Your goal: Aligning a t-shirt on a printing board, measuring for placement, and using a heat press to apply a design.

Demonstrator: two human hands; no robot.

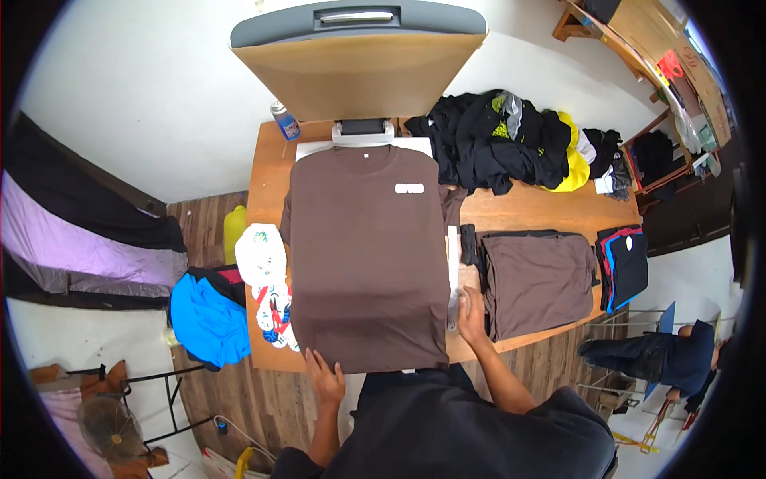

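A brown T-shirt with a small white print on the chest lies flat on the lower plate of a heat press, whose upper plate is raised. My left hand touches the shirt's lower left hem, fingers spread and open. Close to the shirt's lower right side is my right hand, its fingers stretched forward and apparently holding nothing. It is beside the lower end of a long pale ruler-like strip; whether it touches the strip I cannot tell.
Folded brown shirts are stacked to the right, with dark folded garments beyond. A heap of black clothes fills the back right. A spray can stands back left, near white printed bundles. Another person is far right.
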